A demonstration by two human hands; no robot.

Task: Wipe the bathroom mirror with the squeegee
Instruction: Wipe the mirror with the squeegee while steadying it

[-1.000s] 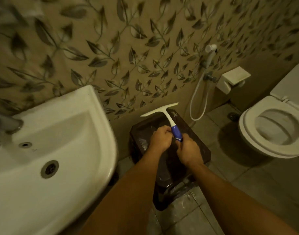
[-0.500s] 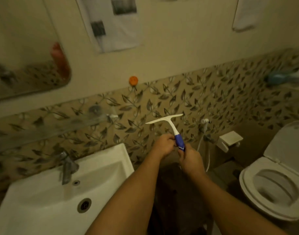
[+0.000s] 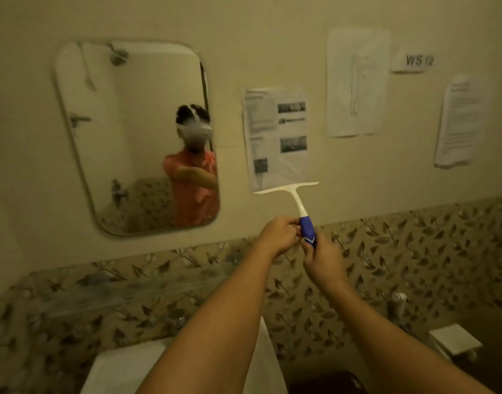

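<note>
I am looking at a dim bathroom: a cream wall over a band of leaf-patterned tiles [image 3: 414, 251], with a white sink [image 3: 116, 371] at the bottom edge. The rounded mirror [image 3: 136, 132] hangs at left. To its right, printed sheets [image 3: 275, 137] are taped to the wall, along with a label reading "WS 12" [image 3: 417, 61].

The squeegee [image 3: 300, 206] is up in front of the wall, right of the mirror and apart from it. Its white blade is on top, nearly level, across the lower corner of the nearest sheet.

My left hand [image 3: 281, 237] has its fingers [image 3: 292, 223] curled in, pinching the upper part of the blue handle. My right hand [image 3: 323, 261] grips the handle's lower end from below, fingers wrapped round it. The two hands are just beside each other.
</note>
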